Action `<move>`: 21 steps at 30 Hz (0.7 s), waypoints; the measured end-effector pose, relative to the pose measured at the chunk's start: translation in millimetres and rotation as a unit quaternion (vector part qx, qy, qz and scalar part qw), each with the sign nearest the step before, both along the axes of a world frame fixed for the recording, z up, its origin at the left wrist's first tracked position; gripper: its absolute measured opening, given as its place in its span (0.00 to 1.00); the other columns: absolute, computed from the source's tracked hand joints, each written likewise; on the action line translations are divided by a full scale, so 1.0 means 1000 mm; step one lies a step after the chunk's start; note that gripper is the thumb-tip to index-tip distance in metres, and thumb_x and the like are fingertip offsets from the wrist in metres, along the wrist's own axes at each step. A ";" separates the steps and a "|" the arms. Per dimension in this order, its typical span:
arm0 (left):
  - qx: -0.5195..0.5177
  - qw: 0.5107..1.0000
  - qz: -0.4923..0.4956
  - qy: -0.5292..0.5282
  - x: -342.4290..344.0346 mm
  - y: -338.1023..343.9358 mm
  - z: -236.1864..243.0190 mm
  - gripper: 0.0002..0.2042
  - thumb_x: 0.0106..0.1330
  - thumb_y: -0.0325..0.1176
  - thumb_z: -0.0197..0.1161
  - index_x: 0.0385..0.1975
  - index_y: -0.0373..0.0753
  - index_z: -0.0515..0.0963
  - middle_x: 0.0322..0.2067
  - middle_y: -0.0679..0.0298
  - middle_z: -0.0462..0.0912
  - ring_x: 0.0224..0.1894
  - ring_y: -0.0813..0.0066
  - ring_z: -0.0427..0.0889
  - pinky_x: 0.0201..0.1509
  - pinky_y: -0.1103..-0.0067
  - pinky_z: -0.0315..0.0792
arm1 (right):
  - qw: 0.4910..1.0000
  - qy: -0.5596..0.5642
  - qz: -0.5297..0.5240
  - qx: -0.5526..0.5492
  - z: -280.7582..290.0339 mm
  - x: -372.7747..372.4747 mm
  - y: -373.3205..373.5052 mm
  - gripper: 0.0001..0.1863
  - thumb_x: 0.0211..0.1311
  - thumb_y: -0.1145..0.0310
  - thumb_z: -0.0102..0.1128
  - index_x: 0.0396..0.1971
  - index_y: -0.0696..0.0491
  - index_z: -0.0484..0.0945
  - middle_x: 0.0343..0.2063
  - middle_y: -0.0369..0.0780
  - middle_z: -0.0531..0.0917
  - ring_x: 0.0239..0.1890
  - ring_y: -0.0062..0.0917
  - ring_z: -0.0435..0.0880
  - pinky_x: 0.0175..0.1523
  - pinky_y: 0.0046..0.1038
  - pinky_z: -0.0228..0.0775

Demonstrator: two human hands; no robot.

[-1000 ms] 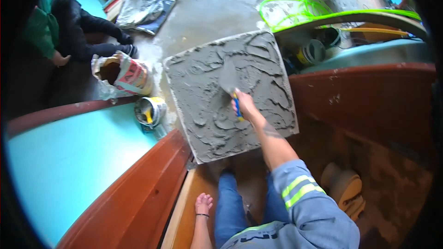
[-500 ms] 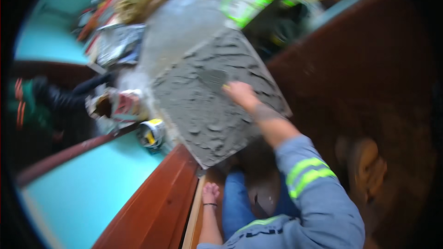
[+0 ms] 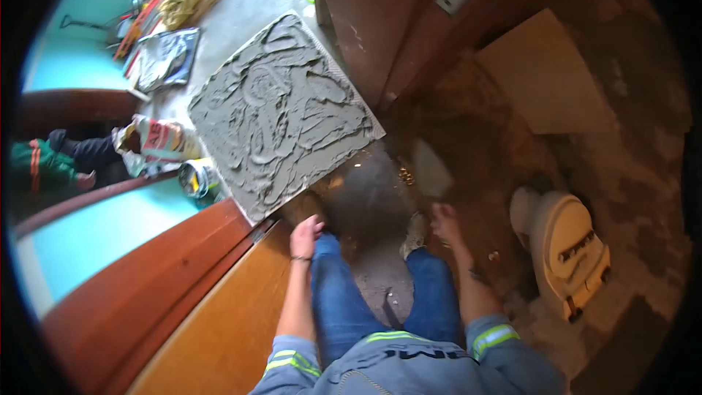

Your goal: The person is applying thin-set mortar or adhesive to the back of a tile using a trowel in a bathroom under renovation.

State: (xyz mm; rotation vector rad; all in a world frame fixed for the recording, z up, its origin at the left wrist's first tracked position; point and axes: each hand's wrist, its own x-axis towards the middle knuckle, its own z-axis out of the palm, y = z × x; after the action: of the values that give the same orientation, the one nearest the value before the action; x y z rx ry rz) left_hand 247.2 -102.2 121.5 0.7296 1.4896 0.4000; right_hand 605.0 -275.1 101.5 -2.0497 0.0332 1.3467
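Observation:
A large square tile (image 3: pixel 341 77), pale along its bare edge, lies ahead of me under a thick, ridged layer of grey mortar (image 3: pixel 274 113). My left hand (image 3: pixel 306 235) is loosely closed over my left knee, just beyond the tile's near corner, and nothing shows in it. Low beside my right knee, my right hand (image 3: pixel 444 221) has its fingers curled. From it a pale grey pointed trowel blade (image 3: pixel 431 170) seems to extend forward over the floor; the handle is hidden in the hand.
A brown door (image 3: pixel 380 22) stands right of the tile. A toilet (image 3: pixel 563 249) and a leaning flat panel (image 3: pixel 545 77) are at right. Left are an open bag (image 3: pixel 164 137), a bucket (image 3: pixel 196 178) and a wooden board (image 3: pixel 219 307). A person's green sleeve (image 3: pixel 55 164) shows far left.
My right hand has left the mortar surface and come back to my right knee with the trowel. The mortar shows swirled marks. My view has shifted, and my left hand is beside my knee.

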 end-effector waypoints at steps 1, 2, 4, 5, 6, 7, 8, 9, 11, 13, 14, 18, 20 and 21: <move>0.003 0.999 -0.022 -0.023 0.037 -0.012 -0.005 0.16 0.69 0.40 0.52 0.49 0.36 0.74 0.40 0.64 0.80 0.39 0.78 0.80 0.38 0.86 0.73 | 0.999 0.014 -0.005 -0.051 0.000 0.031 -0.025 0.20 0.63 0.50 0.52 0.47 0.48 0.68 0.22 0.35 0.75 0.19 0.20 0.74 0.18 0.24 0.67; -0.008 0.998 -0.047 -0.037 0.070 -0.022 -0.009 0.17 0.69 0.37 0.51 0.53 0.37 0.69 0.47 0.61 0.77 0.42 0.78 0.79 0.41 0.83 0.73 | 0.994 0.026 -0.020 -0.108 -0.005 0.053 -0.057 0.21 0.63 0.50 0.51 0.48 0.48 0.67 0.20 0.36 0.76 0.17 0.21 0.75 0.18 0.25 0.67; 0.016 0.994 -0.103 -0.038 0.126 -0.044 -0.010 0.17 0.68 0.34 0.51 0.55 0.38 0.67 0.48 0.62 0.76 0.46 0.75 0.78 0.46 0.79 0.73 | 0.991 0.020 -0.040 -0.127 -0.044 0.068 -0.089 0.20 0.62 0.53 0.52 0.50 0.48 0.67 0.18 0.37 0.76 0.16 0.22 0.75 0.18 0.26 0.67; 0.036 0.982 -0.179 -0.039 0.145 -0.052 -0.011 0.16 0.68 0.33 0.52 0.54 0.38 0.68 0.44 0.64 0.76 0.43 0.78 0.77 0.42 0.81 0.72 | 0.989 0.011 -0.044 -0.138 -0.072 0.078 -0.108 0.20 0.62 0.57 0.52 0.51 0.48 0.67 0.16 0.38 0.75 0.14 0.23 0.75 0.17 0.26 0.67; 0.053 0.965 -0.253 -0.049 0.169 -0.062 -0.014 0.15 0.68 0.33 0.52 0.53 0.39 0.69 0.41 0.66 0.77 0.39 0.80 0.77 0.37 0.83 0.71 | 0.986 -0.002 -0.070 -0.151 -0.112 0.096 -0.143 0.20 0.62 0.57 0.52 0.51 0.48 0.67 0.16 0.38 0.75 0.14 0.23 0.75 0.17 0.26 0.67; 0.075 0.920 -0.383 -0.043 0.209 -0.073 -0.027 0.15 0.68 0.32 0.52 0.52 0.38 0.70 0.43 0.63 0.78 0.41 0.79 0.77 0.40 0.82 0.71 | 0.977 -0.158 0.000 -0.145 -0.159 0.132 -0.184 0.19 0.61 0.61 0.51 0.51 0.48 0.67 0.16 0.38 0.75 0.14 0.24 0.75 0.18 0.27 0.67; 0.071 0.910 -0.402 -0.067 0.240 -0.087 -0.044 0.15 0.68 0.32 0.52 0.52 0.38 0.70 0.43 0.63 0.78 0.41 0.79 0.77 0.40 0.82 0.71 | 0.941 -0.297 0.080 -0.142 -0.192 0.154 -0.218 0.19 0.60 0.65 0.50 0.52 0.49 0.67 0.16 0.38 0.75 0.14 0.25 0.75 0.18 0.27 0.67; 0.086 0.886 -0.449 -0.073 0.251 -0.094 -0.053 0.15 0.68 0.33 0.52 0.52 0.37 0.70 0.43 0.62 0.78 0.42 0.77 0.77 0.42 0.80 0.71 | 0.943 -0.290 0.071 -0.144 -0.210 0.163 -0.220 0.19 0.60 0.65 0.50 0.52 0.49 0.67 0.16 0.38 0.75 0.14 0.25 0.75 0.18 0.27 0.67; 0.004 0.861 -0.505 -0.060 0.278 -0.094 -0.048 0.18 0.66 0.36 0.54 0.53 0.36 0.70 0.46 0.54 0.77 0.47 0.65 0.77 0.50 0.73 0.71 | 0.960 -0.246 -0.010 -0.135 -0.251 0.200 -0.203 0.20 0.58 0.71 0.48 0.52 0.50 0.68 0.16 0.39 0.75 0.16 0.27 0.76 0.19 0.30 0.68; 0.107 0.812 -0.573 0.032 0.233 -0.081 -0.070 0.19 0.65 0.38 0.55 0.53 0.36 0.69 0.48 0.51 0.75 0.49 0.59 0.76 0.52 0.71 0.70 | 0.986 -0.127 -0.097 -0.044 -0.281 0.197 -0.119 0.20 0.56 0.73 0.46 0.51 0.50 0.71 0.16 0.39 0.76 0.17 0.27 0.77 0.20 0.30 0.69; 0.208 0.739 -0.639 0.046 0.238 -0.078 -0.091 0.21 0.64 0.40 0.56 0.54 0.35 0.68 0.50 0.47 0.74 0.51 0.53 0.75 0.53 0.69 0.69 | 0.979 -0.184 -0.082 -0.023 -0.318 0.243 -0.132 0.18 0.56 0.71 0.48 0.48 0.51 0.73 0.18 0.42 0.77 0.18 0.30 0.78 0.23 0.32 0.70; 0.157 0.572 -0.804 0.036 0.258 -0.042 -0.115 0.24 0.64 0.42 0.54 0.56 0.35 0.65 0.50 0.45 0.72 0.51 0.50 0.73 0.52 0.65 0.68 | 0.861 -0.409 0.178 -0.245 -0.410 0.403 -0.158 0.19 0.54 0.62 0.58 0.39 0.62 0.76 0.27 0.51 0.81 0.34 0.42 0.82 0.38 0.40 0.73; 0.153 0.618 -0.764 0.106 0.270 -0.013 -0.098 0.26 0.62 0.42 0.56 0.56 0.34 0.65 0.51 0.46 0.72 0.50 0.49 0.73 0.51 0.65 0.68 | 0.679 -0.468 0.520 -0.222 -0.424 0.424 -0.123 0.20 0.54 0.59 0.59 0.36 0.62 0.77 0.27 0.51 0.81 0.33 0.42 0.82 0.37 0.40 0.72; 0.231 0.615 -0.742 0.135 0.276 -0.006 -0.101 0.26 0.61 0.42 0.58 0.56 0.34 0.65 0.51 0.47 0.71 0.49 0.49 0.73 0.51 0.65 0.68 | 0.675 -0.479 0.512 -0.228 -0.430 0.439 -0.118 0.20 0.54 0.59 0.59 0.36 0.62 0.77 0.27 0.51 0.81 0.33 0.42 0.82 0.37 0.40 0.72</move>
State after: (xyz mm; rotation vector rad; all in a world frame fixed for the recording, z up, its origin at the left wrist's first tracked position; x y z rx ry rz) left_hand 522.7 -108.3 20.7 2.2075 0.5473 -0.6933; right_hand 1043.8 -393.5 -328.5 -3.1443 -1.5983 0.5180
